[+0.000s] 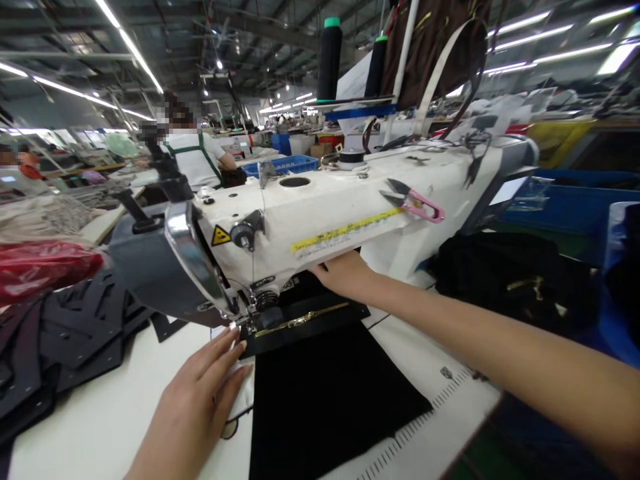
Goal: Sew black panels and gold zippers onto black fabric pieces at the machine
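Head view showed the left hand [200, 380] open, fingers extended, at eight o'clock from the presser foot [250, 325]; at two, the sewing machine [310, 213] hid fingertips of the right hand [347, 275], its grip impossible to tell. Black fabric [320, 393] lay at four, gold zipper [295, 321] at three, dark pieces [85, 320] at nine.

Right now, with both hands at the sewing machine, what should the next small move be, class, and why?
I would probably ease the left hand slightly back: its fingers lie very close to the presser foot. The gold zipper on the black fabric runs up to that foot, while the right hand reaches under the machine's arm.
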